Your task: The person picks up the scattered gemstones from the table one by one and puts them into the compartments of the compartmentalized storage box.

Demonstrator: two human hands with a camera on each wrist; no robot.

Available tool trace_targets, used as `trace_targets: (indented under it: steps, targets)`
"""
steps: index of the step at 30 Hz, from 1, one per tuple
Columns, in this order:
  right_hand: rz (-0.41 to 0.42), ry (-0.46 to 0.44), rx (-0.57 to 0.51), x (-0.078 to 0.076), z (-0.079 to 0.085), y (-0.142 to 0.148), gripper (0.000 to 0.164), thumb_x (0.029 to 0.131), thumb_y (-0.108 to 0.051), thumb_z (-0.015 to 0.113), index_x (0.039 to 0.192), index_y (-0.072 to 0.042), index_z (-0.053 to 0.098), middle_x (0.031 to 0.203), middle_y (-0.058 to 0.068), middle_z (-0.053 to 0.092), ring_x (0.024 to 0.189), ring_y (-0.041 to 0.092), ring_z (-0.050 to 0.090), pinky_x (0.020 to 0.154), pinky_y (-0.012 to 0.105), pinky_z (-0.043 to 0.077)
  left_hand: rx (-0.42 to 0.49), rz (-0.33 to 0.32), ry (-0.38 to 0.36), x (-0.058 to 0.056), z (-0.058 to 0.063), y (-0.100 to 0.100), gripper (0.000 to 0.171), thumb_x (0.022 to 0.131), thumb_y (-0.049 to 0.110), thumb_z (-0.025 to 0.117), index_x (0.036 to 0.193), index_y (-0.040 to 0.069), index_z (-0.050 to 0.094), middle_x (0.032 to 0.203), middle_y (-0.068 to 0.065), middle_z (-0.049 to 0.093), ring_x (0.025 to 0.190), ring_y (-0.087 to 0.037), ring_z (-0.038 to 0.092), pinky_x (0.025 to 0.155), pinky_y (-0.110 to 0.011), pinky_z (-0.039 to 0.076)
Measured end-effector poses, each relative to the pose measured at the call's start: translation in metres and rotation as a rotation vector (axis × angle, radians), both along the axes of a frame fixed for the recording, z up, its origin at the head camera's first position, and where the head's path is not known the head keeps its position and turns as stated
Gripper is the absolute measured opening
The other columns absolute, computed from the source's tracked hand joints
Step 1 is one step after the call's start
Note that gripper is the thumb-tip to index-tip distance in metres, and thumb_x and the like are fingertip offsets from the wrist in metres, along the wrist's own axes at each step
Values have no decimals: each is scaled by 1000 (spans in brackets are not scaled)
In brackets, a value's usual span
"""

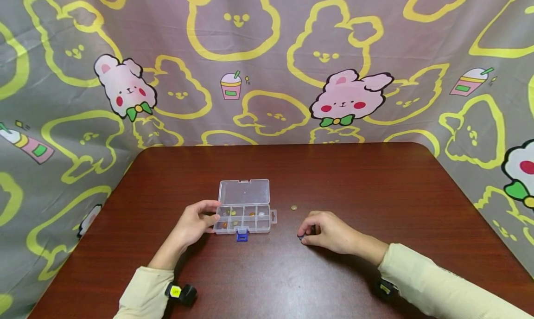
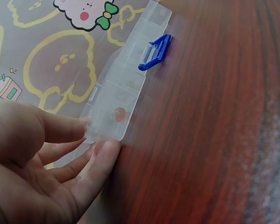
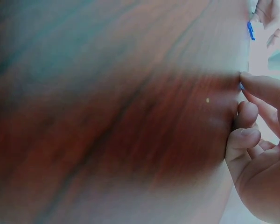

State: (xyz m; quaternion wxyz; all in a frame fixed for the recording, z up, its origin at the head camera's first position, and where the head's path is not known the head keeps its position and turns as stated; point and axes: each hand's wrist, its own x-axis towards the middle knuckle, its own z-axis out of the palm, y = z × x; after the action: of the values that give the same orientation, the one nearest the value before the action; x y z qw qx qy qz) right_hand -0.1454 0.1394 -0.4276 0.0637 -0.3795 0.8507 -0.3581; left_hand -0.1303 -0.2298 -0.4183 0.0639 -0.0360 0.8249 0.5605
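A clear plastic compartment box (image 1: 243,224) lies on the table, its lid (image 1: 244,192) folded back and its blue latch (image 1: 242,236) hanging at the front. My left hand (image 1: 193,224) grips the box's left end between thumb and fingers. Several small stone-like pieces sit in the compartments, among them an orange piece (image 2: 120,114) near the left end. To the right of the box, my right hand (image 1: 329,233) pinches a small dark blue piece (image 1: 301,237) at the tabletop, mostly hidden by the fingertips. Beyond that hand lies a small round tan piece (image 1: 294,207).
The brown wooden table (image 1: 354,180) extends to a patterned curtain (image 1: 275,68) at the back and sides. A clear hinged tab (image 1: 273,216) sticks out from the box's right side. Black straps with cameras sit at both wrists.
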Motion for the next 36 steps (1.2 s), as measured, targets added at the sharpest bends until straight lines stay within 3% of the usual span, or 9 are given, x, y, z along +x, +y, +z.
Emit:
trace_targets:
  steps: [14,22,36]
  targets:
    - [16,41,-38,0,-3,2,14,82,-8,82,89,-17,75,82,-9,61,74,10,57,63,24,48,21,-3,13,2,1,1,34,95,-7,61,129,-7,59,119,-27,61,89,-27,66,69,-39,61]
    - [5,5,-28,-1,-1,2,13,83,-8,82,90,-17,75,84,-9,62,72,3,54,63,22,49,41,-5,20,4,4,2,35,94,-8,61,129,-8,59,119,-29,61,88,-27,66,68,-40,61]
    - [-3,-8,-71,-3,9,0,13,83,-4,81,89,-14,75,81,-12,65,61,4,55,59,22,49,23,0,6,1,2,1,35,94,-7,61,129,-6,60,120,-27,61,89,-26,66,68,-38,61]
